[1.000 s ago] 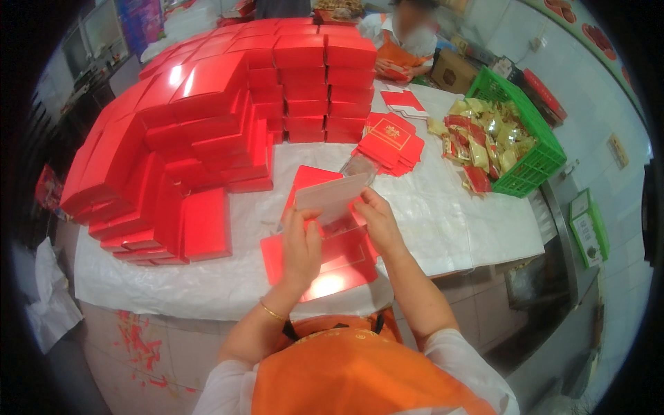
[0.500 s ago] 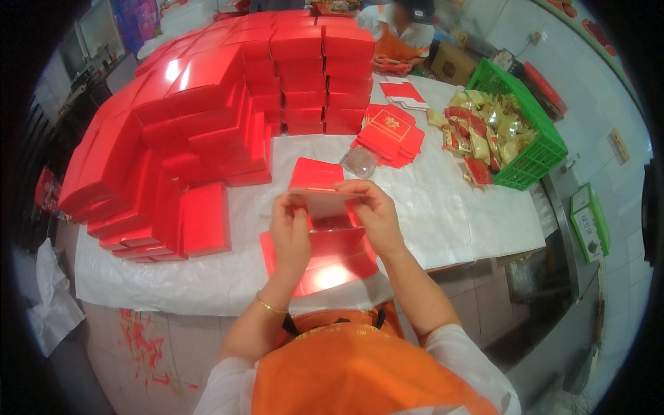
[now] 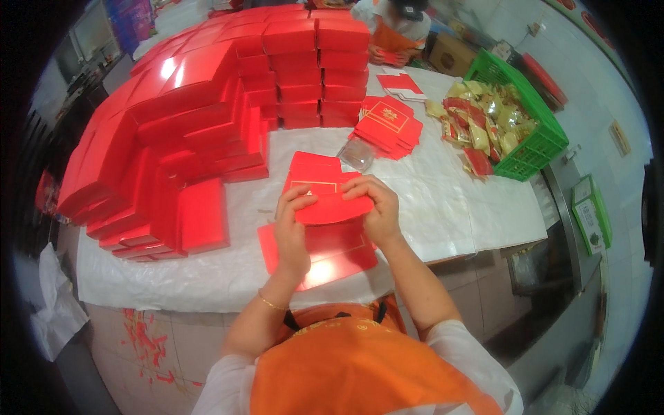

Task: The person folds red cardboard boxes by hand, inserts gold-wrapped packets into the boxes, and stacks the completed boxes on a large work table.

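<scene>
Between my two hands is a red cardboard box [image 3: 335, 210], partly folded, with a curved red flap facing me and a gold-lined panel behind it. My left hand [image 3: 293, 225] grips its left end, fingers curled over the top. At the right end, my right hand [image 3: 380, 213] is closed on the same piece. The inside of the box is hidden. Below it, flat red card blanks [image 3: 339, 259] lie at the table's near edge. Just beyond my right hand sits a clear packet [image 3: 356, 154] beside a fanned pile of red cards [image 3: 389, 127].
Tall stacks of red boxes [image 3: 200, 90] fill the left and back of the white-covered table [image 3: 443, 214]. A green crate [image 3: 529, 131] at the right holds gold and red packets [image 3: 484, 117]. Across the table a co-worker [image 3: 395, 31] handles a red piece. Red scraps [image 3: 146, 342] litter the floor.
The pale inner side of the raised flap faced me before; now its red outer side shows, bent down toward me. Both hands have turned with it, fingers now over the top.
</scene>
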{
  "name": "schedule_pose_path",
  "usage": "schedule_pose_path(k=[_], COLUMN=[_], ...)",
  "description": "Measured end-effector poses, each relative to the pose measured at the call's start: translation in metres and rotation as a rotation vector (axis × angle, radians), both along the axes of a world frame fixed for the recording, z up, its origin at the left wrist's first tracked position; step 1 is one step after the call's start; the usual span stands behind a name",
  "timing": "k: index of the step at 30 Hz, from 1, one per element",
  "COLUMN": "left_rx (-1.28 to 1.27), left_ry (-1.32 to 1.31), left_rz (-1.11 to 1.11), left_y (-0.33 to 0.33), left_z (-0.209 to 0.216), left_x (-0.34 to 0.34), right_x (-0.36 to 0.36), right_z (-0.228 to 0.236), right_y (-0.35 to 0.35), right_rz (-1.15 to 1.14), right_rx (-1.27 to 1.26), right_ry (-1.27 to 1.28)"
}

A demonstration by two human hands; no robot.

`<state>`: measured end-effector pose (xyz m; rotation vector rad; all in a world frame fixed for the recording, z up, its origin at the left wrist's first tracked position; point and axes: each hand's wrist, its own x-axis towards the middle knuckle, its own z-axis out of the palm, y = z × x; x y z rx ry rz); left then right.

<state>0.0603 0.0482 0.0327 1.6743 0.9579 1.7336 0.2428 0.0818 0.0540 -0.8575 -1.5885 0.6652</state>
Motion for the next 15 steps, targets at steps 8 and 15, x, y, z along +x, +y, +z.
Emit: schedule_pose_path(k=[8, 15], left_rx=[-0.003, 0.001], left_ry=[0.125, 0.190], left_rz=[-0.065, -0.115], left_y=[0.004, 0.006], left_z=[0.005, 0.018], left_x=[-0.010, -0.016], right_x=[0.023, 0.021], right_z=[0.031, 0.032], right_y=[-0.011, -0.005], right_rz=[0.328, 0.235], right_rx=[-0.106, -0.004], right_ry=[-0.120, -0.353])
